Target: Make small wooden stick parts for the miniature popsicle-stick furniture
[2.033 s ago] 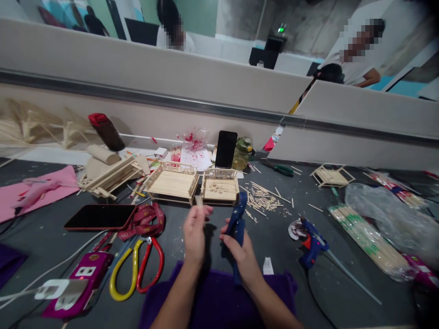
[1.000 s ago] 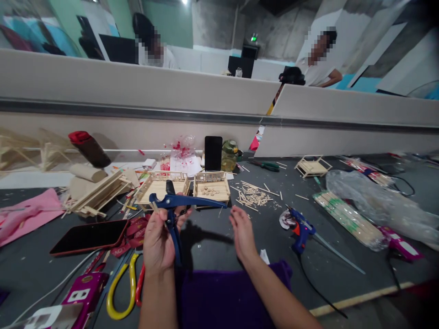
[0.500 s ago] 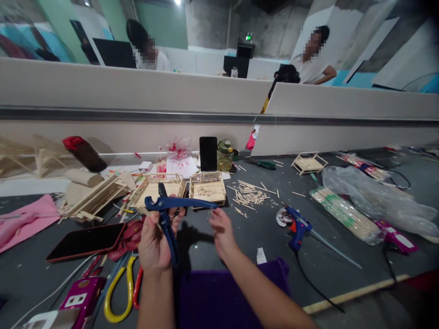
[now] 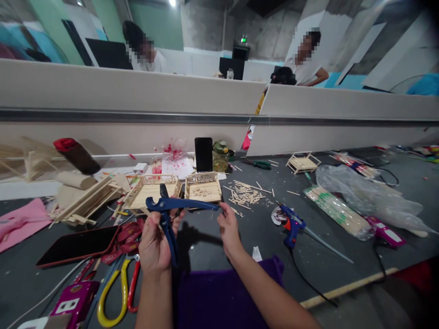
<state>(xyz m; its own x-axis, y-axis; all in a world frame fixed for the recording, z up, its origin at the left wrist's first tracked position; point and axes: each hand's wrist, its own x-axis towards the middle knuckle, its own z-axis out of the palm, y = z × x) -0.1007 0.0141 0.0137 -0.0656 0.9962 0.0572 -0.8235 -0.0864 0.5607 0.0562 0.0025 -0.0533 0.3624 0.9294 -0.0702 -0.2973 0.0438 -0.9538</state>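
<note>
The left hand (image 4: 156,240) is gripping the blue cutter (image 4: 168,204) above the dark grey table (image 4: 206,249); the right hand (image 4: 229,228) is holding its fingers slightly apart beside the handle tip. Beyond the pale partition (image 4: 137,87), two people are showing.

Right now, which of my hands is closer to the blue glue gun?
Right. Your right hand is left of the blue glue gun, not touching it; your left hand is farther left, holding the blue cutter.
</note>
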